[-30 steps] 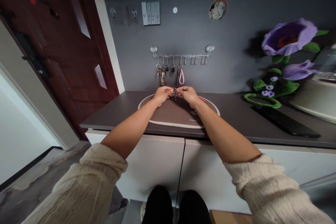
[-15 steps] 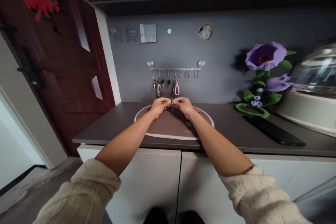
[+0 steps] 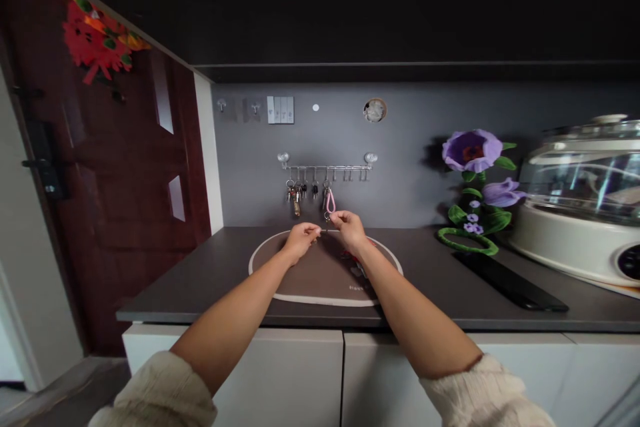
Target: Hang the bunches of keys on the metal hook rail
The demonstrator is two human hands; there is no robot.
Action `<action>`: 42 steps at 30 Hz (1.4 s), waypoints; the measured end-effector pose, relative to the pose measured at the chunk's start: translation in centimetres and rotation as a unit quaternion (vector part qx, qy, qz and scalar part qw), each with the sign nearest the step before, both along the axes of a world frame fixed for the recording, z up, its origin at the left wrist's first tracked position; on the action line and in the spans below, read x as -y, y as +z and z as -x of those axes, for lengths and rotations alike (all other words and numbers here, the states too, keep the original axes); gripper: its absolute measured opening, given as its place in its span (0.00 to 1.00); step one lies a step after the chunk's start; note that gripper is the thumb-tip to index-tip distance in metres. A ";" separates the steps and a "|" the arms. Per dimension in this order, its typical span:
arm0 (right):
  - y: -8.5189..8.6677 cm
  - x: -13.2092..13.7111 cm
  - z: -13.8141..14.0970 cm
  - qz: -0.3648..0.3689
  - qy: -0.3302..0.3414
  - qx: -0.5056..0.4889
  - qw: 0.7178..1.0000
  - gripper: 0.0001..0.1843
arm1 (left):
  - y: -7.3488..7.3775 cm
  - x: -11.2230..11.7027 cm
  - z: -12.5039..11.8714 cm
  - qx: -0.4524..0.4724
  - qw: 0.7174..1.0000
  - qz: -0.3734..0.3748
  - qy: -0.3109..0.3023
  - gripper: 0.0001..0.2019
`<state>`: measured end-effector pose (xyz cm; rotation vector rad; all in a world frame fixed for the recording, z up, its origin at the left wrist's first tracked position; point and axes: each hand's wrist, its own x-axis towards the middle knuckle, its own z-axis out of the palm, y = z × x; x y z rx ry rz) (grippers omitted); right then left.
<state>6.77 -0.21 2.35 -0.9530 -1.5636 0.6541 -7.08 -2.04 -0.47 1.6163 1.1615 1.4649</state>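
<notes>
Both my arms reach forward over a dark countertop (image 3: 210,280). My left hand (image 3: 301,238) and my right hand (image 3: 349,228) are pinched together on a small metal key ring with a key (image 3: 326,219), held just above a round brown mat (image 3: 320,270). Right behind the hands, a chrome hook rail (image 3: 325,167) on the grey wall carries several key bunches (image 3: 296,192) and a pink strap (image 3: 330,201). My right fingers are close under the pink strap.
A dark red door (image 3: 115,200) stands at the left. Purple fabric flowers (image 3: 473,173), a flat black slab (image 3: 510,280) and a white appliance with a clear lid (image 3: 580,207) sit to the right. A dark overhead shelf (image 3: 350,20) hangs above. White cabinet doors (image 3: 300,373) are below the counter.
The camera has tilted up, showing the overhead shelf. My hands have stayed pinched on the key ring and risen slightly toward the hook rail.
</notes>
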 end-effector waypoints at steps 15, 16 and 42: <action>7.4 -3.5 -0.2 0.109 0.013 -0.250 0.962 0.04 | -0.7 -0.7 -0.5 -0.058 0.998 0.019 -0.002 0.07; 7.7 -3.9 -0.1 0.112 0.011 -0.251 0.961 0.05 | -0.8 -0.8 -0.6 -0.057 0.998 0.017 -0.004 0.07; 8.0 -7.9 1.6 0.175 -0.039 -0.286 0.941 0.09 | -0.7 -0.8 -0.7 -0.057 0.998 0.023 0.001 0.06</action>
